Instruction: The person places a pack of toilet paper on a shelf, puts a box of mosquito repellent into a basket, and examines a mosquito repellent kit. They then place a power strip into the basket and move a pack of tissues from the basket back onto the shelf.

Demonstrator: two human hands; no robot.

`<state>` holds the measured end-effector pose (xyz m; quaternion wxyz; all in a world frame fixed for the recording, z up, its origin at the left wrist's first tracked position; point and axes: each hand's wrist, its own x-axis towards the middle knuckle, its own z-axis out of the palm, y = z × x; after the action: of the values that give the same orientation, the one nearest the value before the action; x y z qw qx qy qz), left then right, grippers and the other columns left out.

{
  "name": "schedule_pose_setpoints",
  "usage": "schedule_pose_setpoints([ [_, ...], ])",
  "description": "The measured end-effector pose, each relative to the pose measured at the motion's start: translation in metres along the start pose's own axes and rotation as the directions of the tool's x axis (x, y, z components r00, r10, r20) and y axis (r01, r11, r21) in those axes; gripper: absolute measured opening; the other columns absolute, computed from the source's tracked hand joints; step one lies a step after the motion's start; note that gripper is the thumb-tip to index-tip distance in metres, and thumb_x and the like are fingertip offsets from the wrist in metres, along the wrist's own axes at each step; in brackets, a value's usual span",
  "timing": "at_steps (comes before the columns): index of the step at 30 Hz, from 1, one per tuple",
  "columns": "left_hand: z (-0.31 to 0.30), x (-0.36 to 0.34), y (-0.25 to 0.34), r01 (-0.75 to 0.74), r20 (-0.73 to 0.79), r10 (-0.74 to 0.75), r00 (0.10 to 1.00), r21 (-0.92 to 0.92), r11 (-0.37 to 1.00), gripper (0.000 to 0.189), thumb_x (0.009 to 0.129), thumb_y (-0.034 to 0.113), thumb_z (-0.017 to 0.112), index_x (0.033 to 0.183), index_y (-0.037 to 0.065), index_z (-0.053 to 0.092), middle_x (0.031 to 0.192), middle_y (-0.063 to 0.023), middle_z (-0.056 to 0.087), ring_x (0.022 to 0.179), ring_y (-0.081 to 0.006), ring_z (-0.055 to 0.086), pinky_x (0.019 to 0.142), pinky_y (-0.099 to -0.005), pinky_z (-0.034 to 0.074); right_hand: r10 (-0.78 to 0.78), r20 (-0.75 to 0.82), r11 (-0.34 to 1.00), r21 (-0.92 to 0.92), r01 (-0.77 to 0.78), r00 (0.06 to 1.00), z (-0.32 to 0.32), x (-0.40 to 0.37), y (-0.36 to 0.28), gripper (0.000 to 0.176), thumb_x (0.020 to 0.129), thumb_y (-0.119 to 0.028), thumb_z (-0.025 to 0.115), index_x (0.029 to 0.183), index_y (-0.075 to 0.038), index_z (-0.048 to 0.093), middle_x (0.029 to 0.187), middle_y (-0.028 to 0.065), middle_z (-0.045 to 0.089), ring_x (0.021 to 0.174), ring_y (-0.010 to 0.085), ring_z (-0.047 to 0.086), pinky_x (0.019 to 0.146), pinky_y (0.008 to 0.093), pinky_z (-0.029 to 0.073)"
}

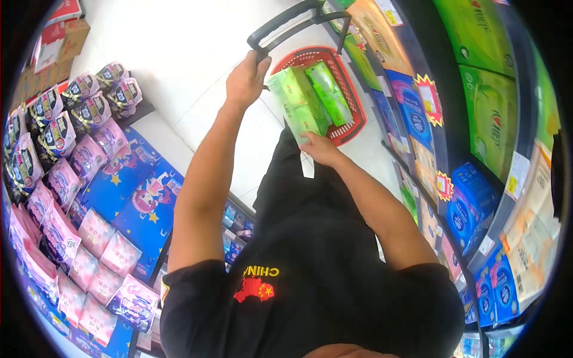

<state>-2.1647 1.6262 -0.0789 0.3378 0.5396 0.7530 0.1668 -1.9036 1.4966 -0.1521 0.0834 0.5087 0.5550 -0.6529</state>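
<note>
My left hand (pixel 246 80) is closed round the black pull handle (pixel 280 25) of a red shopping basket (pixel 358 113). Below it, my right hand (pixel 319 149) grips the near end of a green tissue pack (pixel 298 98), fingers partly hidden by the pack. This pack is tilted over the left side of the basket; whether it touches the basket's bottom cannot be seen. Beside it, a second green pack (pixel 329 92) lies inside the basket.
Shelves of green tissue packs (pixel 489 119), blue packs (pixel 471 206) and price tags line the right. At left stands a display of pink packs (pixel 62 179) and black-and-white packs (pixel 54 131). Cardboard boxes (pixel 71 39) sit at upper left. Pale tiled floor (pixel 179 53) runs between.
</note>
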Motion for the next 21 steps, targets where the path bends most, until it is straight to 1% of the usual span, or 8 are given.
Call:
schedule_pose_setpoints([
  [2,-0.003,-0.003,0.009,0.021,0.026,-0.02,0.999,-0.024,0.999,0.033,0.099,0.038,0.051,0.112,0.008,0.056,0.095,-0.0172,0.07,0.09,-0.0377,0.066,0.077,-0.0443,0.049,0.001,0.033,1.0,-0.008,-0.001,0.999,0.011,0.031,0.008,0.057,0.092,-0.03,0.061,0.139,-0.001,0.047,0.098,0.0137,0.069,0.084,0.0198,0.067,0.08,0.0332,0.052],
  [3,-0.005,-0.005,0.013,0.048,0.037,-0.046,0.998,-0.064,0.997,0.032,0.099,0.036,0.051,0.116,0.009,0.056,0.095,-0.0158,0.07,0.089,-0.0358,0.066,0.077,-0.0429,0.049,0.052,0.038,0.997,0.058,-0.054,0.998,0.015,0.043,0.01,0.061,0.088,-0.036,0.063,0.138,-0.004,0.048,0.111,0.0216,0.069,0.109,0.0337,0.064,0.096,0.0398,0.047],
  [7,0.002,-0.005,0.012,0.072,0.043,-0.07,0.997,-0.063,0.995,0.032,0.1,0.035,0.051,0.116,0.008,0.057,0.094,-0.0156,0.07,0.088,-0.0353,0.066,0.077,-0.0425,0.049,0.197,0.057,0.958,0.201,-0.205,0.979,0.018,0.087,0.01,0.069,0.086,-0.036,0.063,0.142,-0.002,0.042,0.105,0.0254,0.068,0.091,0.0336,0.069,0.088,0.04,0.051],
  [13,0.012,0.002,0.005,0.018,-0.071,-0.026,0.997,-0.114,0.993,0.03,0.099,0.033,0.055,0.112,0.006,0.06,0.092,-0.0155,0.069,0.085,-0.0342,0.065,0.077,-0.0394,0.05,0.223,0.101,0.916,0.319,-0.244,0.97,0.023,0.125,0.015,0.062,0.088,-0.029,0.061,0.139,0.002,0.044,0.091,0.0174,0.069,0.07,0.0237,0.068,0.071,0.0342,0.053],
  [14,0.013,0.004,0.004,0.028,-0.06,-0.036,0.998,-0.123,0.992,0.03,0.101,0.028,0.055,0.115,0.001,0.06,0.096,-0.0153,0.069,0.085,-0.0248,0.065,0.079,-0.0343,0.049,0.231,0.125,0.904,0.338,-0.26,0.965,0.022,0.129,0.014,0.059,0.089,-0.028,0.06,0.138,0.002,0.045,0.089,0.0153,0.07,0.068,0.0214,0.067,0.067,0.0324,0.053],
  [16,0.015,0.009,0.001,0.043,-0.068,-0.054,0.996,-0.147,0.988,0.031,0.101,0.029,0.055,0.115,0.002,0.06,0.088,-0.0119,0.066,0.076,-0.0211,0.06,0.073,-0.033,0.049,0.196,0.19,0.946,0.223,-0.237,0.962,0.032,0.144,0.029,0.046,0.089,-0.029,0.06,0.121,0.004,0.055,0.082,0.0152,0.07,0.066,0.022,0.067,0.066,0.033,0.053],
  [19,0.009,0.012,0.01,0.138,-0.031,-0.143,0.989,-0.12,0.983,0.029,0.1,0.03,0.054,0.114,0.005,0.058,0.094,-0.0174,0.069,0.086,-0.0371,0.065,0.077,-0.041,0.049,0.156,0.212,0.973,0.135,-0.187,0.965,0.039,0.142,0.041,0.037,0.086,-0.033,0.058,0.095,0.002,0.066,0.081,0.0196,0.069,0.065,0.0289,0.067,0.071,0.041,0.052],
  [21,0.007,0.013,0.005,0.121,-0.048,-0.127,0.991,-0.104,0.987,0.03,0.099,0.029,0.054,0.116,0.005,0.057,0.095,-0.0184,0.068,0.088,-0.0386,0.064,0.078,-0.042,0.049,0.171,0.123,0.977,0.105,-0.184,0.978,0.03,0.123,0.034,0.044,0.085,-0.04,0.055,0.081,0.001,0.07,0.083,0.0233,0.069,0.072,0.0359,0.068,0.075,0.0459,0.052],
])
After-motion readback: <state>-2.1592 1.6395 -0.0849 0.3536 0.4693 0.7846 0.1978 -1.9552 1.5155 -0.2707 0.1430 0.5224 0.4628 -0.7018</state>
